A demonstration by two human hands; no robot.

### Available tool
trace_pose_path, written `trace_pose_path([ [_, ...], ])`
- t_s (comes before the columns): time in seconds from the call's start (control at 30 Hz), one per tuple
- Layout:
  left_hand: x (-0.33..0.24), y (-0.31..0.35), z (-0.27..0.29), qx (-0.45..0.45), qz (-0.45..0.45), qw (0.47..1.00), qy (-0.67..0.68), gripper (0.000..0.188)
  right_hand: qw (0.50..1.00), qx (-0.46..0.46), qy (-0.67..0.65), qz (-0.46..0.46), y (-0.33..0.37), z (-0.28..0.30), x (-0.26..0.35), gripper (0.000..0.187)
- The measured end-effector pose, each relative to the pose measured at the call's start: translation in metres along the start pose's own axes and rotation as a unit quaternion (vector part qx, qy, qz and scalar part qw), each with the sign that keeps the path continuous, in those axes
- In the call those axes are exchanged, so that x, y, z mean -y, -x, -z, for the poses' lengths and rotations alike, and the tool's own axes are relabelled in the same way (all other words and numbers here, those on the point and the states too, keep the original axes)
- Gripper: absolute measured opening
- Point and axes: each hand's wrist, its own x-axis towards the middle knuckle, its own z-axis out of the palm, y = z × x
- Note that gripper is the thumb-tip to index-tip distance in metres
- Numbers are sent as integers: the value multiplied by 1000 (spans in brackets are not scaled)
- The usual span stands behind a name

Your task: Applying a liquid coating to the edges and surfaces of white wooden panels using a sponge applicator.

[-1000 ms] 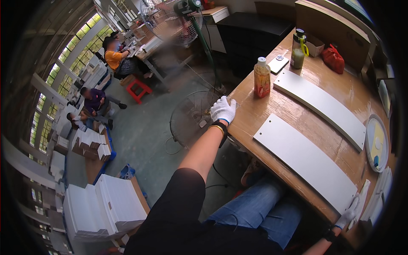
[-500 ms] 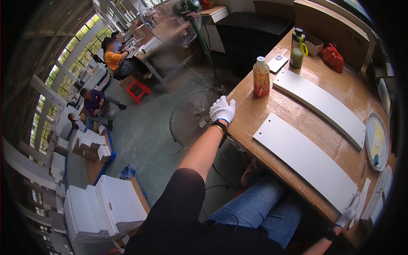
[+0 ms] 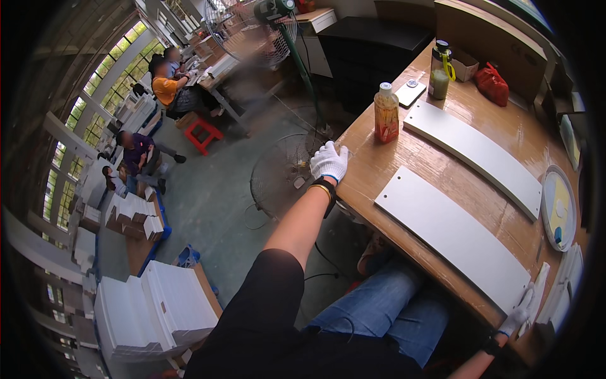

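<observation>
My left hand [image 3: 329, 162], in a white knitted glove, rests at the left corner of the brown-covered table [image 3: 361, 169]. Its thumb stands apart from the fingers, and it holds nothing that I can see. At the lower right my right hand [image 3: 519, 314], gloved too, lies with fingers stretched out against the end of the nearer white panel [image 3: 456, 239]. That panel is long and flat, with small holes near its left end. A second white panel [image 3: 476, 158], gently curved, lies beyond it, roughly parallel.
A bottle with orange contents [image 3: 386, 115], a phone [image 3: 410, 93], a green drink bottle [image 3: 439, 79] and a red bag [image 3: 492, 85] stand along the far side. A round tray [image 3: 550, 177] sits at right. Left are fans [image 3: 287, 167], stacked white boards [image 3: 167, 303] and seated people.
Both of my hands stay in nearly the same places, and the panels have not moved. The view shifts very slightly. In the background, the seated people move a little.
</observation>
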Motion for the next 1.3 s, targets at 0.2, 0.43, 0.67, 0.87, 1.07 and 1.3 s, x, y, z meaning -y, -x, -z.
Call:
trace_pose_path([
  [0.2, -1, 0, -1, -15, -8, 1000, 1, 50, 999, 24, 27, -4, -3, 12, -11, 43],
  [0.43, -1, 0, -2, -13, 1, 1000, -1, 51, 1000, 10, 20, -14, -2, 6, -5, 42],
  [0.67, 0, 0, -3, -18, -2, 1000, -1, 51, 1000, 0, 30, 0, 3, -5, 9, 41],
  [0.87, -1, -1, -4, -16, -4, 1000, 3, 49, 999, 13, 35, -5, -2, 8, -3, 43],
  [1.07, -2, -1, 1, 19, 12, 1000, -5, 54, 999, 24, 46, -11, -3, 11, -9, 43],
  [1.3, 0, 0, -1, -1, 3, 1000, -2, 52, 999, 29, 23, -14, -5, 13, -11, 44],
])
